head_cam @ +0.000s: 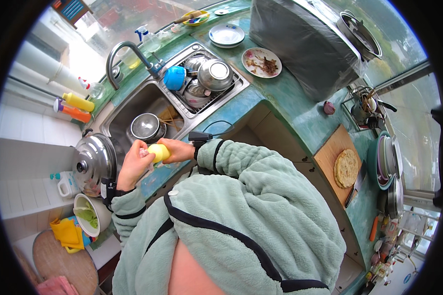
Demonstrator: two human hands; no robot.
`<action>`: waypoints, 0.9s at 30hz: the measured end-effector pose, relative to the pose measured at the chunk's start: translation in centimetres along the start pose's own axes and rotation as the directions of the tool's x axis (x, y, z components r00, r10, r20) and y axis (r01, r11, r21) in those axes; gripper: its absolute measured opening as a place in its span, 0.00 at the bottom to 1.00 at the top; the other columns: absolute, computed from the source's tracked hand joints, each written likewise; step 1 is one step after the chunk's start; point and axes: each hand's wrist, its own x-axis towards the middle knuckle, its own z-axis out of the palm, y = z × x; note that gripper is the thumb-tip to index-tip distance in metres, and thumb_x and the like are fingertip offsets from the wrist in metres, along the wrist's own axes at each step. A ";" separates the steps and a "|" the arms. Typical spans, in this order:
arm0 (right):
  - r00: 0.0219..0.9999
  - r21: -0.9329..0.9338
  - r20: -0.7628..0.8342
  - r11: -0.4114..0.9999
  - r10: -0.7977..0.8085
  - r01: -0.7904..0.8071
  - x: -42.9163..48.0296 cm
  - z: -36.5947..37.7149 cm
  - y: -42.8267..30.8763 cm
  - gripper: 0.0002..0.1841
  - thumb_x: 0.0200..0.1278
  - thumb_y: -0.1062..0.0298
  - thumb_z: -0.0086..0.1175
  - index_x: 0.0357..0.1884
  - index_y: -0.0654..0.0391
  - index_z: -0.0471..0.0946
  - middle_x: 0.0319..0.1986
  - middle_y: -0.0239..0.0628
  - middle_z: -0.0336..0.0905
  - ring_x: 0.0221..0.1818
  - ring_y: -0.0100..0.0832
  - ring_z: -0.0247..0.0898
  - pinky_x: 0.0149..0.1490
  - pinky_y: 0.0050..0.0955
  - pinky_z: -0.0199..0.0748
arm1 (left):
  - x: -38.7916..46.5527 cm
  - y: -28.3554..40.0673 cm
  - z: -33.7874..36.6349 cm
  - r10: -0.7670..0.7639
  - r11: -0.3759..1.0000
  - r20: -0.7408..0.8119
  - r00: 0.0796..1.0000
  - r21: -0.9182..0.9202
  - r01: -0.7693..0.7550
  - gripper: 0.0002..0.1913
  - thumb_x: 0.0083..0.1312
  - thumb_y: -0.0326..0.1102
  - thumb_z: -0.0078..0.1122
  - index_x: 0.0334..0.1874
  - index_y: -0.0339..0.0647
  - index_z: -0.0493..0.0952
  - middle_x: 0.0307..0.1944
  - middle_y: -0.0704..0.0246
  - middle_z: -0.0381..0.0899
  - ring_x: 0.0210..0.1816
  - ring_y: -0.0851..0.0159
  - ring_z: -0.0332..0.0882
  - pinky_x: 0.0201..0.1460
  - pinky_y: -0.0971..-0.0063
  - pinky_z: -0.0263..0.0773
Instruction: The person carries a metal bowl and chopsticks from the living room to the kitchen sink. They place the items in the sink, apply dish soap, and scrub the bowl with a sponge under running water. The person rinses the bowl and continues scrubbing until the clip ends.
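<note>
Both my hands meet over the front edge of the sink around a small, smooth yellow object (159, 152), perhaps a bottle or cup; its exact kind is unclear. My right hand (176, 150) grips its right side. My left hand (136, 165) pinches its left end, where something pinkish and partly see-through shows between the fingers. Just beyond them, in the stainless steel sink (123, 107), a metal bowl (145, 125) rests on another dish. Wooden chopsticks (172, 121) and a brownish scrubber (168, 112) lie beside the bowls. A curved faucet (127, 46) stands behind.
A lidded steel pot (94, 162) sits left of the sink. The drainer (240, 81) holds metal bowls (216, 75) and a blue cup (174, 78). On the counter are a plate with food scraps (262, 62) and a cutting board (326, 153) with flatbread (346, 168) and a knife (355, 184).
</note>
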 end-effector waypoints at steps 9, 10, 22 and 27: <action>0.997 -0.080 -0.064 0.996 -0.036 0.031 0.3 0.2 0.9 0.30 0.42 0.63 0.71 0.48 0.58 0.69 0.43 0.48 0.76 0.48 0.50 0.74 0.51 0.41 0.72 | 1.0 0.5 -0.7 -0.052 0.998 0.035 0.998 0.046 0.051 0.12 0.61 0.28 0.63 0.40 0.42 0.68 0.26 0.76 0.70 0.24 0.79 0.68 0.26 0.84 0.64; 0.997 -0.077 -0.069 0.996 -0.039 0.033 0.3 0.3 0.9 0.30 0.42 0.62 0.71 0.48 0.58 0.69 0.43 0.48 0.76 0.48 0.50 0.74 0.51 0.41 0.72 | 0.9 0.5 -0.7 -0.018 0.997 0.029 0.999 0.074 0.016 0.12 0.61 0.28 0.63 0.40 0.42 0.68 0.26 0.76 0.70 0.24 0.79 0.68 0.26 0.84 0.64; 0.999 -0.113 0.009 0.992 0.050 -0.048 0.8 -0.1 0.1 0.30 0.44 0.62 0.70 0.50 0.57 0.68 0.43 0.48 0.76 0.50 0.50 0.73 0.53 0.41 0.71 | 0.1 1.5 -0.8 0.224 0.786 0.021 0.974 0.587 -0.193 0.14 0.56 0.26 0.61 0.44 0.38 0.71 0.41 0.55 0.72 0.42 0.47 0.73 0.45 0.61 0.71; 1.000 -0.082 -0.013 0.997 0.005 -0.006 0.8 -0.3 -0.3 0.30 0.45 0.63 0.69 0.50 0.57 0.68 0.43 0.47 0.75 0.50 0.49 0.73 0.54 0.41 0.71 | -1.3 2.3 1.5 0.371 0.608 -0.026 0.928 0.762 -0.222 0.15 0.57 0.20 0.57 0.47 0.36 0.70 0.45 0.54 0.70 0.47 0.44 0.72 0.49 0.56 0.70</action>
